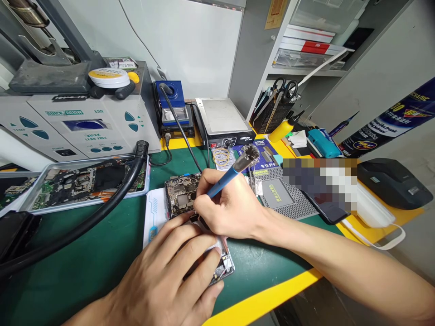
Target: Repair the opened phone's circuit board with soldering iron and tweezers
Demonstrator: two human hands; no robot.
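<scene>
An opened phone [181,199] lies tilted on the mat, its circuit board showing at the upper end. My left hand [170,276] rests over its lower half and grips it, the fingers draped across the inner parts and covering much of them. In a pen-like hold, my right hand [229,203] is closed around a blue-handled brush [226,179]. The worn bristle end points up and away from the phone. The tool's lower end is hidden behind my fingers, close to the board. A white printed pad [152,213] shows under the phone.
A hot air station [88,127] stands at the back left; its black hose [112,203] crosses the mat. Beside it are a tray of circuit boards [44,206], a soldering stand [173,104] and a heating plate [222,117]. A dark phone [326,206] lies at right.
</scene>
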